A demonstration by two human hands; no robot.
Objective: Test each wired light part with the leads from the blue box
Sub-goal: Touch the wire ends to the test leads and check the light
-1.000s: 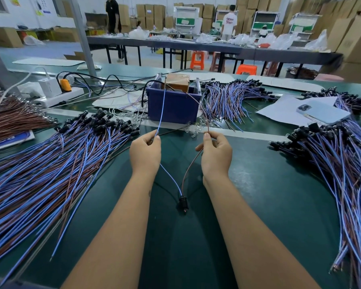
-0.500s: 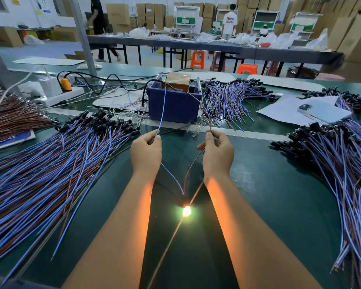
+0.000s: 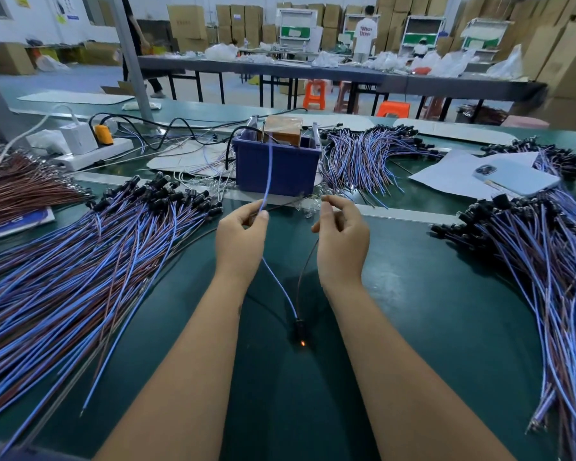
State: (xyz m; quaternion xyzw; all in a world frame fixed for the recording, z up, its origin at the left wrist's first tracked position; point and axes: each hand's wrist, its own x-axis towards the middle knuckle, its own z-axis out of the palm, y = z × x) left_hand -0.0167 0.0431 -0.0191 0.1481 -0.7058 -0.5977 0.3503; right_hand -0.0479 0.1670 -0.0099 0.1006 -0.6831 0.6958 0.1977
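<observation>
One blue box point(image 3: 276, 168) stands on the counter point(image 3: 413, 327). Two hands are up: the left hand point(image 3: 238, 239) and the right hand point(image 3: 341, 242). One wired light part point(image 3: 300, 329) lies between the forearms. One phone point(image 3: 516, 178), one power strip point(image 3: 94, 154). Four heaps of blue-wired parts, too many to count; one heap of brown wires point(image 3: 20, 191).

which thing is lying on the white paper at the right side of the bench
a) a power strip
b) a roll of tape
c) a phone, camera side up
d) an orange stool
c: a light blue phone lies with its camera side up on the white paper, between the bundles of wired parts at the right.
</observation>
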